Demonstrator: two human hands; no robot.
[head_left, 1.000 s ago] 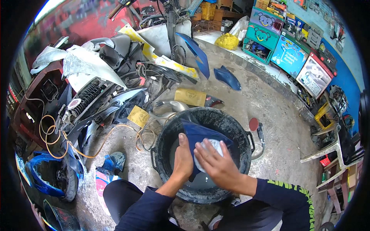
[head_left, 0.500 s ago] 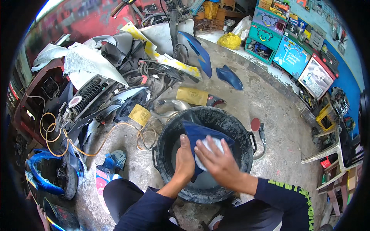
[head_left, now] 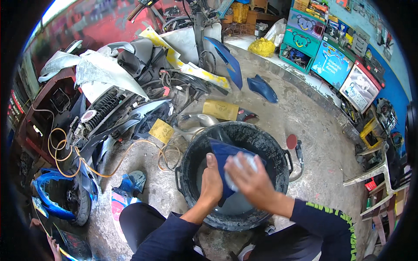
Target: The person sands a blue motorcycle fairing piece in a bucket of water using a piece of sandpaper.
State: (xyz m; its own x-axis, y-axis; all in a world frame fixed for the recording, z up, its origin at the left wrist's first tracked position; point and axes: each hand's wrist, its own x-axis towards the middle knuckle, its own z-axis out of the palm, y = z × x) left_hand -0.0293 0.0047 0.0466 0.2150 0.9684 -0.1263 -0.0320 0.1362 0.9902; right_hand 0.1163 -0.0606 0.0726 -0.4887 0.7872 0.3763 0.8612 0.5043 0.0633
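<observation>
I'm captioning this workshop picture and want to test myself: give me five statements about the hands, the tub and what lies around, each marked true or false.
1. The left hand holds the dark blue panel over the black tub. True.
2. The right hand is empty. False: it holds a whitish pad against the panel.
3. There is greyish liquid in the tub. True.
4. The tool with a round red face lies left of the tub. False: it lies to the right.
5. The yellow bag lies near the green drawers. True.
</observation>
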